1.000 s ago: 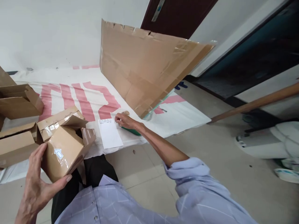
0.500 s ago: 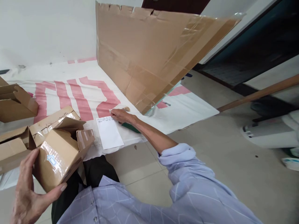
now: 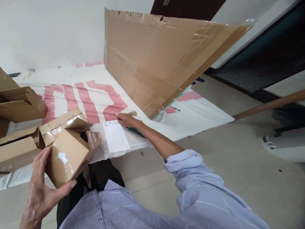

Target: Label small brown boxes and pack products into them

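Note:
My left hand (image 3: 41, 187) is wrapped round the near corner of a small brown cardboard box (image 3: 68, 154) with open flaps and a small blue arrow label, held over my lap. My right hand (image 3: 128, 120) reaches out to the far right corner of a white sheet (image 3: 116, 137) bearing a row of small stickers along its top edge; the fingers lie curled on the sheet's corner, and I cannot see anything gripped. Under my right wrist sits a green flat thing (image 3: 135, 131), mostly hidden.
A large taped cardboard panel (image 3: 162, 60) stands tilted behind the sheet. A white banner with red letters (image 3: 78, 98) covers the floor. More open cardboard boxes (image 3: 16, 105) sit at the left. A wooden pole (image 3: 269, 105) lies at right on the tiled floor.
My right hand has slid slightly from the sheet's edge to its top right corner. The left hand keeps its hold on the box; the view shifted a little.

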{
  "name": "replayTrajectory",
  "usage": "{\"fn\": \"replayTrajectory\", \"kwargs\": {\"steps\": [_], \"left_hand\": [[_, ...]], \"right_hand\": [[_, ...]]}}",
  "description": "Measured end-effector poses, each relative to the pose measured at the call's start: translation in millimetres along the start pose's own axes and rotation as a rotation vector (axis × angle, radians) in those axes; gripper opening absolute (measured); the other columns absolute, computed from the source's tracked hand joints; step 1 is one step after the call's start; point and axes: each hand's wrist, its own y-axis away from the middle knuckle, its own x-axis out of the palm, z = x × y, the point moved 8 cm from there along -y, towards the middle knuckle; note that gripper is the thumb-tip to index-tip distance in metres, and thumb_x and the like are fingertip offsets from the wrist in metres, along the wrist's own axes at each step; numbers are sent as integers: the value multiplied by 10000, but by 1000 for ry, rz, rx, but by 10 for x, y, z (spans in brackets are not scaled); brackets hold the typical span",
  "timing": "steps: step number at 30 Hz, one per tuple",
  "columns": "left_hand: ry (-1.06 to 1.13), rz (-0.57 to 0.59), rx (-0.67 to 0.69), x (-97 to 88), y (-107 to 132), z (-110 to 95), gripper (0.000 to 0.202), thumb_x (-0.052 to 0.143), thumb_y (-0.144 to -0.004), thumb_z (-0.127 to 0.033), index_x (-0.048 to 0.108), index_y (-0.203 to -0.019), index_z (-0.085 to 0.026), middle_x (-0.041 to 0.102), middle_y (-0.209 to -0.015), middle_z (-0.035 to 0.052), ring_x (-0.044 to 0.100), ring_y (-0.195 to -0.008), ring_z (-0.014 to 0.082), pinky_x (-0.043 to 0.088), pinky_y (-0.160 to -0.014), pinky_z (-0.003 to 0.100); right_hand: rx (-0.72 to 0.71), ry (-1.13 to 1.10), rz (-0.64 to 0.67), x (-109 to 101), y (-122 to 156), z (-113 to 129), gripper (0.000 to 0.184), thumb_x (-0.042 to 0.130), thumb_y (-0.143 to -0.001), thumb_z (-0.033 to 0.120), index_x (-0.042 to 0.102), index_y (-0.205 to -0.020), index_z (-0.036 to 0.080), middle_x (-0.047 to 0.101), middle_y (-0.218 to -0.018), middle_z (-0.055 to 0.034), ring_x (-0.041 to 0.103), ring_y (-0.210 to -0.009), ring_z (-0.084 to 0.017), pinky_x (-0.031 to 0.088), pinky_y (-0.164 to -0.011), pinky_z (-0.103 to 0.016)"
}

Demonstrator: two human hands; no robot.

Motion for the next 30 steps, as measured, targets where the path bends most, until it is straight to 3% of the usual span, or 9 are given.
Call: {"fn": "replayTrajectory", "kwargs": {"steps": [6, 10, 12, 14, 17, 20, 24, 30], "left_hand": [[87, 32, 2, 75, 120, -80, 1110, 922, -713, -548, 367, -1637, -277, 481, -1589, 191, 495, -1464, 462, 480, -1176, 676], [142, 35, -28, 105, 157, -83, 1153, 948, -684, -475, 345, -1648, -281, 466, -1621, 194, 476, -1491, 442, 426, -1219, 685], [154, 38, -23, 121, 158, -111, 1168, 952, -675, -456, 339, -1653, -275, 470, -1623, 198, 468, -1500, 445, 419, -1224, 688], [160, 38, -9, 137, 151, -148, 1179, 953, -672, -444, 329, -1657, -270, 478, -1618, 202, 465, -1504, 448, 423, -1221, 687], [152, 39, 11, 161, 138, -193, 1195, 959, -669, -445, 317, -1661, -263, 488, -1609, 205, 478, -1494, 446, 432, -1216, 683], [135, 52, 8, 188, 134, -211, 1210, 965, -667, -481, 316, -1657, -233, 491, -1599, 223, 478, -1494, 453, 427, -1219, 686], [141, 72, -8, 218, 141, -218, 1207, 965, -669, -501, 325, -1651, -211, 493, -1596, 236, 478, -1500, 456, 424, -1224, 681], [152, 49, 7, 258, 139, -228, 1249, 991, -609, -501, 346, -1632, -190, 516, -1573, 247, 501, -1471, 456, 442, -1203, 677]], "right_hand": [[-11, 39, -117, -34, 244, 220, 79, 520, -923, 153, 547, -977, 204, 682, -943, -107, 556, -794, -220, 387, -732, -330], [-8, 69, -301, -350, 362, 566, 163, 427, -990, 180, 589, -985, 195, 685, -990, -160, 609, -814, -257, 431, -723, -367], [-135, 12, -498, -684, 549, 1044, 169, 454, -1015, 217, 621, -987, 210, 690, -1003, -138, 634, -825, -251, 483, -741, -375], [-417, -105, -672, -1008, 864, 1717, 143, 522, -1034, 242, 662, -1002, 232, 701, -984, -89, 656, -815, -228, 537, -747, -371], [-839, -125, -616, -1180, 1296, 2708, 152, 569, -1048, 197, 717, -1026, 225, 731, -986, -76, 695, -931, -225, 582, -820, -377], [-1034, 23, -431, -1070, 1472, 3265, 212, 556, -1056, 146, 748, -984, 200, 742, -956, -70, 684, -910, -202, 578, -808, -358], [-1061, 200, -339, -910, 1417, 3404, 228, 556, -1053, 131, 759, -958, 177, 731, -940, -66, 647, -895, -199, 541, -772, -337], [-1094, 305, -346, -820, 1433, 3448, 198, 610, -1022, 122, 747, -886, 167, 717, -930, -78, 615, -904, -215, 485, -742, -335]]}}
